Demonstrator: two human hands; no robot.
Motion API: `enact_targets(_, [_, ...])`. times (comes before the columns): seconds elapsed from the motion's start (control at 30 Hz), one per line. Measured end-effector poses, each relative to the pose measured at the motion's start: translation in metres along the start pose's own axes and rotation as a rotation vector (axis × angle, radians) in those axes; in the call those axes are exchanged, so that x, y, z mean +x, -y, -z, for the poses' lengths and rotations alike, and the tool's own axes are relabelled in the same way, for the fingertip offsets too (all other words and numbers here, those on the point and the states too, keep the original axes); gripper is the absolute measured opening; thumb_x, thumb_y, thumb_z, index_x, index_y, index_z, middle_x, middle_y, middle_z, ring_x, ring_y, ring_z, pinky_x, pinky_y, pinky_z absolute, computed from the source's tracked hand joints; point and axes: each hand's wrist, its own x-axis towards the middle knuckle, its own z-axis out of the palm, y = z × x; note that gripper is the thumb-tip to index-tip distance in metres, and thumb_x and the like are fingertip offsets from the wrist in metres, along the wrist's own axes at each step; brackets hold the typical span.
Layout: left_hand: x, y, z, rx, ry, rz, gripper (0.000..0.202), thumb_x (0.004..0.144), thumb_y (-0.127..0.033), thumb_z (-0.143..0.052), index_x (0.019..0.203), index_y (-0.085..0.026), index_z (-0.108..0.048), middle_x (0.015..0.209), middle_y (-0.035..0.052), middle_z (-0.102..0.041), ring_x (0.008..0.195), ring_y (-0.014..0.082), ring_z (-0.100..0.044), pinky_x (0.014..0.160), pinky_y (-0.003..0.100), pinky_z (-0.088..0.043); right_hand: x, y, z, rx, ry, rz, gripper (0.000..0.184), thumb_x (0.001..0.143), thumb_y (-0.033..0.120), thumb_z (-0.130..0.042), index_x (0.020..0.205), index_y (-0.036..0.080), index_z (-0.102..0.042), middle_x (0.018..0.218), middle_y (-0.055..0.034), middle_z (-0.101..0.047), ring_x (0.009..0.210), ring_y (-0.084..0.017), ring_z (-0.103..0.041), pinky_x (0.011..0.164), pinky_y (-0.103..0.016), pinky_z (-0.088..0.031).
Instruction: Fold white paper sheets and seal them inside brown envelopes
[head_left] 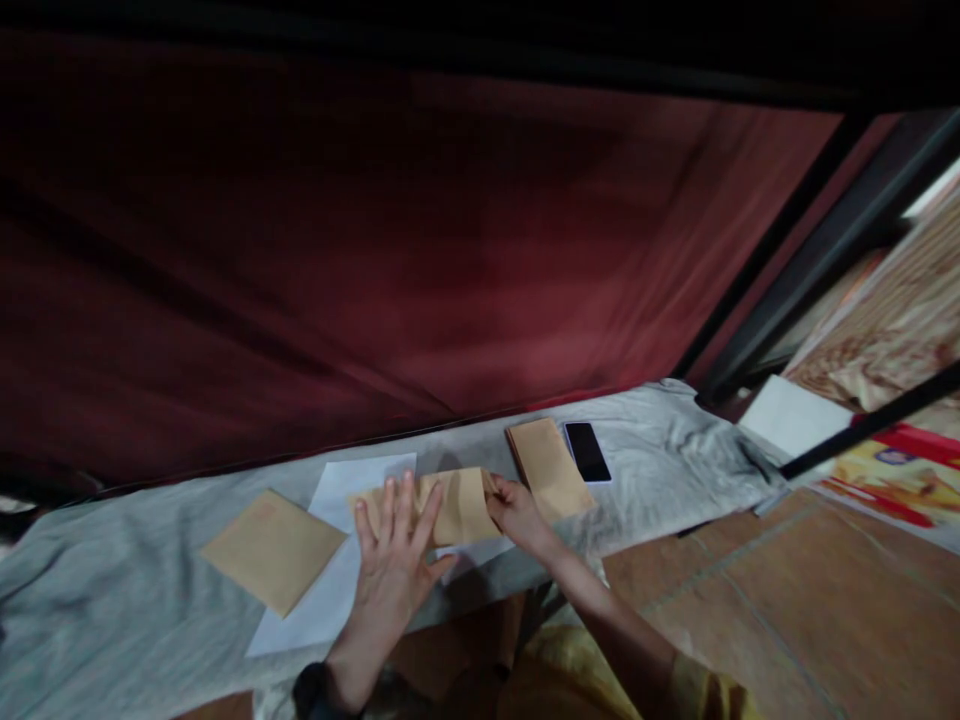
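Observation:
A brown paper envelope [459, 508] lies across white paper in front of me. Flat on its left part rests my left hand [397, 550], fingers spread. My right hand [517, 512] pinches the envelope's right end, where a flap or edge stands slightly raised; the fingertips are partly hidden. Left of my hands, another brown envelope [274, 550] lies partly over a white sheet [330, 600]. To the right is a stack of brown envelopes [551, 465].
A dark-screened phone [587, 452] lies beside the stack. Grey cloth [660, 460] covers the narrow work surface, with a dark red curtain [420, 260] behind it. At right stand a black frame post [817, 260] and a red-and-yellow box [892, 475] near the tiled floor [750, 610].

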Motion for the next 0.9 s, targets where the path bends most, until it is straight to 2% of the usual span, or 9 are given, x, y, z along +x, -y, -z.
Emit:
enact_targets(0.13, [-0.003,0.013,-0.012,-0.008,0.074,-0.058,0.091,0.076,-0.050,-0.073,0.154,-0.020,-0.036,0.164,0.0222,-0.018,0.150,0.0436,-0.019,0.115,0.072,-0.009,-0.013,0.006,0.017,0.098,0.074,-0.078,0.025,0.079,0.043,-0.066,0.090,0.021,-0.072,0.071,0.0030,-0.068,0.063,-0.014,-0.061,0.059,-0.024,-0.048])
enact_targets(0.23, [-0.005,0.005,-0.017,-0.039,0.087,-0.089,0.094,0.077,-0.057,-0.070,0.155,-0.019,-0.033,0.164,0.0232,-0.020,0.150,0.0432,-0.020,0.115,0.072,-0.009,-0.018,0.012,0.022,0.119,0.040,-0.076,0.023,0.077,0.041,-0.068,0.087,0.021,-0.072,0.071,0.0034,-0.068,0.065,-0.014,-0.060,0.060,-0.023,-0.048])
enact_targets(0.33, [-0.003,-0.005,-0.020,-0.087,0.060,-0.104,0.102,0.076,-0.061,-0.069,0.156,-0.014,-0.026,0.163,0.0266,-0.019,0.150,0.0434,-0.020,0.116,0.070,-0.012,-0.021,0.019,0.024,0.139,0.072,-0.083,0.024,0.077,0.040,-0.068,0.092,0.021,-0.071,0.075,0.0033,-0.068,0.066,-0.013,-0.060,0.063,-0.023,-0.049])
enact_targets(0.43, [0.004,-0.012,-0.019,-0.143,0.036,-0.121,0.106,0.075,-0.056,-0.071,0.156,-0.011,-0.020,0.163,0.0291,-0.016,0.150,0.0420,-0.020,0.117,0.066,-0.017,-0.025,0.027,0.024,0.113,0.098,-0.072,0.026,0.080,0.039,-0.065,0.098,0.021,-0.070,0.080,0.0026,-0.068,0.070,-0.014,-0.061,0.066,-0.024,-0.050])
enact_targets(0.57, [0.011,-0.015,-0.017,-0.172,0.021,-0.145,0.097,0.075,-0.043,-0.072,0.154,-0.012,-0.025,0.162,0.0287,-0.016,0.150,0.0408,-0.021,0.117,0.064,-0.020,-0.028,0.036,0.030,-0.083,0.036,0.019,0.020,0.085,0.032,-0.057,0.096,0.020,-0.068,0.080,0.0020,-0.067,0.071,-0.014,-0.060,0.064,-0.022,-0.047])
enact_targets(0.73, [0.017,-0.013,-0.014,-0.157,0.060,-0.168,0.091,0.075,-0.044,-0.072,0.152,-0.016,-0.033,0.160,0.0270,-0.024,0.145,0.0427,-0.031,0.116,0.066,-0.020,-0.030,0.044,0.044,-0.451,-0.048,0.102,0.012,0.086,0.023,-0.054,0.080,0.021,-0.064,0.066,0.0040,-0.060,0.059,-0.011,-0.052,0.052,-0.019,-0.035])
enact_targets(0.9, [0.030,-0.016,-0.009,-0.170,0.059,-0.155,0.087,0.078,-0.044,-0.066,0.153,-0.016,-0.031,0.152,0.0246,-0.039,0.141,0.0398,-0.036,0.117,0.064,-0.019,-0.025,0.043,0.053,-0.521,-0.173,0.156,0.013,0.087,0.020,-0.053,0.078,0.021,-0.063,0.065,0.0034,-0.061,0.061,-0.011,-0.054,0.056,-0.019,-0.037])
